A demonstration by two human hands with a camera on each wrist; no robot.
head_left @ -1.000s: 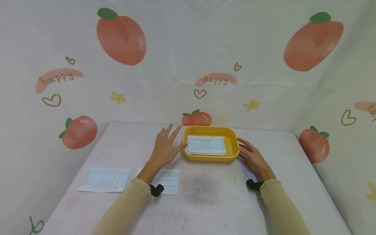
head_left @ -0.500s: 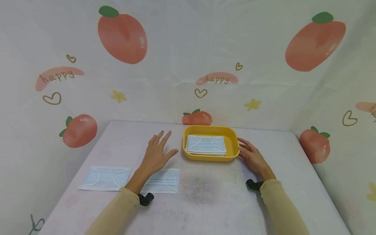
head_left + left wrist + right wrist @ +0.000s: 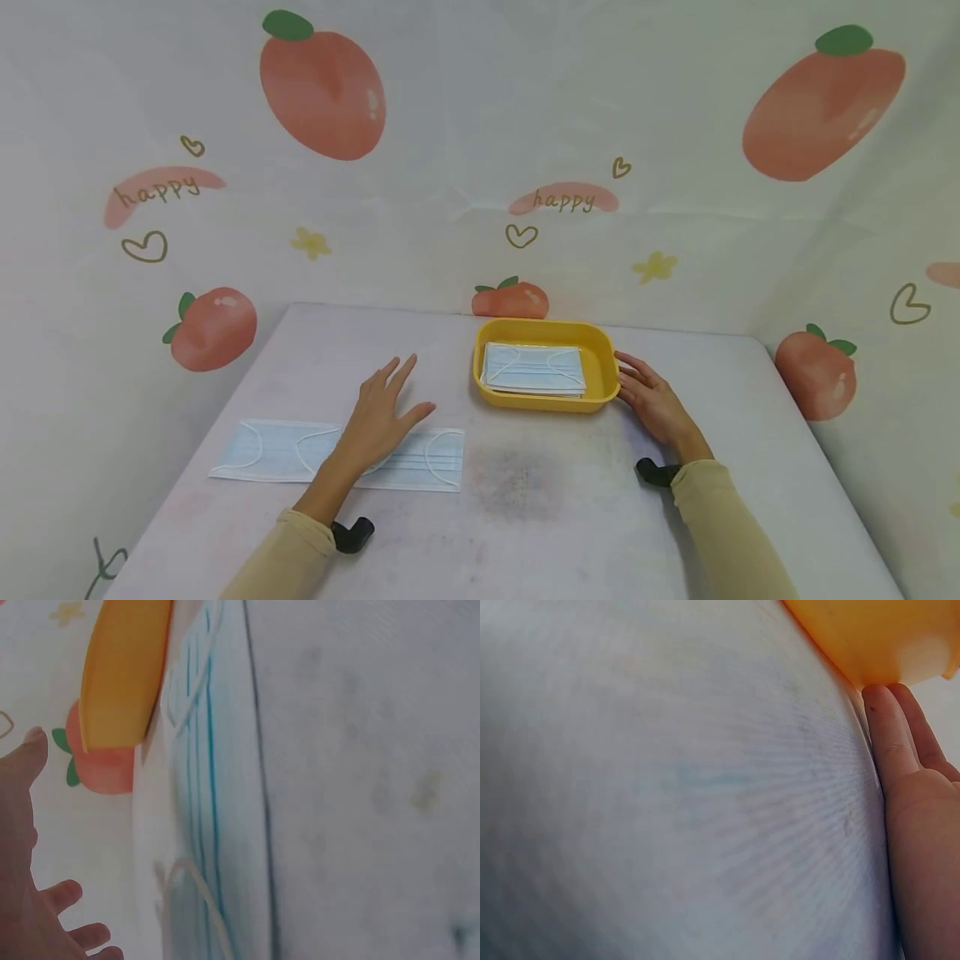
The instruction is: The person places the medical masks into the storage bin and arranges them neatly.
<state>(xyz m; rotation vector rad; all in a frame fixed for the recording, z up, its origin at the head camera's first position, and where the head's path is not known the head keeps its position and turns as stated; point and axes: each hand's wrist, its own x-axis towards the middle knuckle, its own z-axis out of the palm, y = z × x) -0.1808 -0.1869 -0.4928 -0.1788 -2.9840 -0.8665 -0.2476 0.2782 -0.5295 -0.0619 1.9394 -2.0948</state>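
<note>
A yellow tray (image 3: 606,379) stands near the back of the table with a small stack of light blue face masks (image 3: 534,368) in its left part. My right hand (image 3: 660,408) is at the tray's right end, fingertips touching its outer wall; in the right wrist view the fingers (image 3: 891,735) meet the yellow side. My left hand (image 3: 377,421) hovers with spread fingers, holding nothing, over two face masks laid side by side. The left mask (image 3: 273,452) is mostly visible. The right mask (image 3: 423,460), with its pleats and ear loops, is partly hidden behind the left wrist.
The white table (image 3: 555,533) has a greyish smudge in front of the tray. Behind it hangs a white cloth backdrop (image 3: 420,150) printed with red fruit, hearts and lettering. A black wrist strap piece (image 3: 352,535) sticks out at each wrist.
My left hand has drawn away from the tray's left end, back and to the left, over the two masks. The right hand stays at the tray's right end.
</note>
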